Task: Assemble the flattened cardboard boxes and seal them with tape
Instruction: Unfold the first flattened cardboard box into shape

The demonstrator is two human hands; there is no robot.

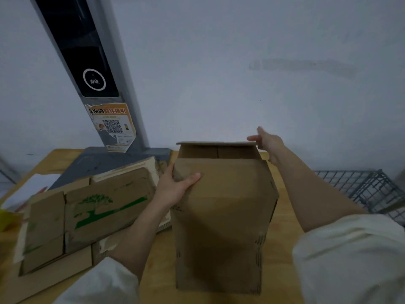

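Your left hand (pixel 175 187) grips the near-left top edge of the upright cardboard box (pixel 223 216), thumb on the near flap. Your right hand (pixel 266 140) is at the far flap's (pixel 217 143) right corner, fingers fairly straight; can't tell if it grips. The box stands mid-table (pixel 285 238). Flattened boxes (pixel 87 211) lie stacked to the left. Wire basket (pixel 361 189) sits far right.
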